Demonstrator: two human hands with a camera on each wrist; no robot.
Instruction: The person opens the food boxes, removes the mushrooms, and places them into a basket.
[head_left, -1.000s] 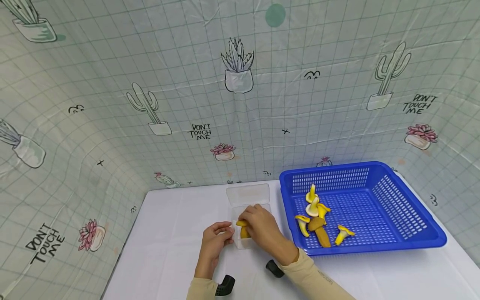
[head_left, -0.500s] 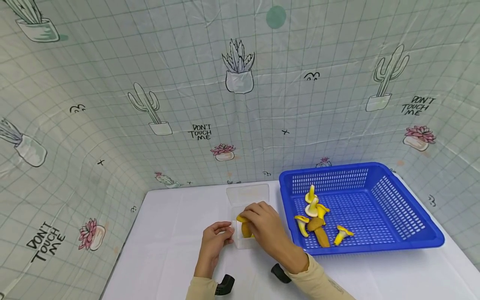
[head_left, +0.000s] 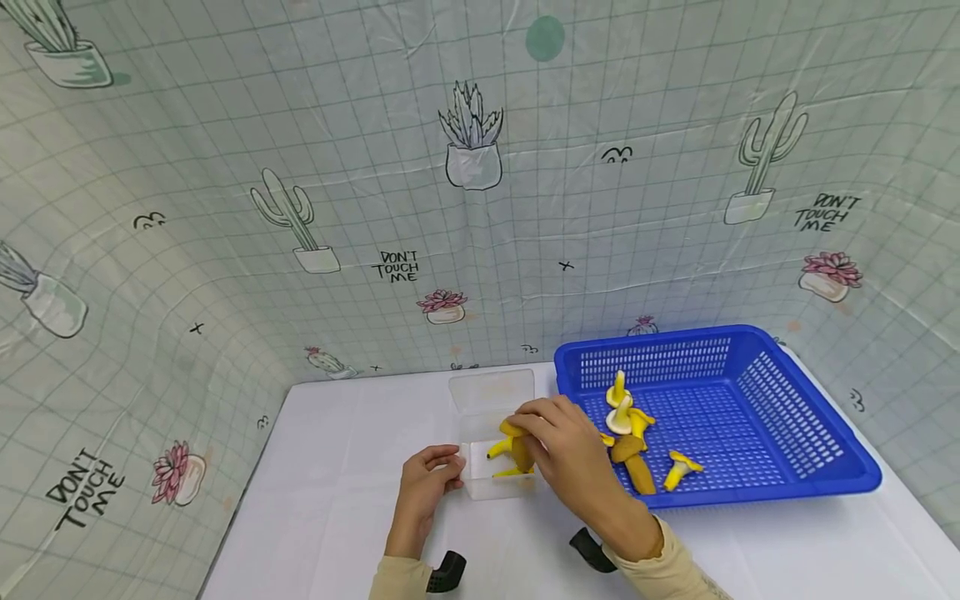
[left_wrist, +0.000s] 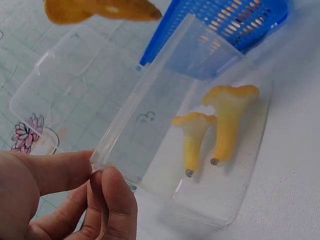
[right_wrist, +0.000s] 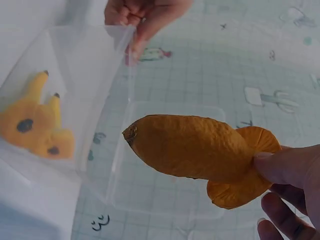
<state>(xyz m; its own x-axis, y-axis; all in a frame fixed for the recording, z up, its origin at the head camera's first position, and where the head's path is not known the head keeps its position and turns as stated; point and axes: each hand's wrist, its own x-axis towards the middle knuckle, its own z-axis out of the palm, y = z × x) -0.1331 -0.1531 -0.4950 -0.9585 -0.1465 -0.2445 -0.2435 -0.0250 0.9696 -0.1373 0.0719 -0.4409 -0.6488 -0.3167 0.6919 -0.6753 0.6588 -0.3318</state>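
Note:
My right hand (head_left: 573,454) grips a brown mushroom (right_wrist: 190,147) by its cap, with the stem tip pointing away from the fingers. It is over the right side of a clear plastic box (head_left: 487,489). Inside the box lie two yellow mushrooms (left_wrist: 229,125), seen through its wall in both wrist views. My left hand (left_wrist: 75,195) pinches the rim at the box's left side between thumb and fingers. The box's hinged lid (head_left: 491,392) stands open toward the back.
A blue slotted basket (head_left: 791,425) stands close to the right of the box. Several yellow mushrooms (head_left: 682,472) and another brown mushroom (head_left: 639,475) lie in its left half. A patterned curtain (head_left: 480,242) rises behind the white table (head_left: 322,500).
My right hand has moved to the right with the brown mushroom, uncovering the yellow mushrooms in the box. The left hand has stayed at the box's left rim.

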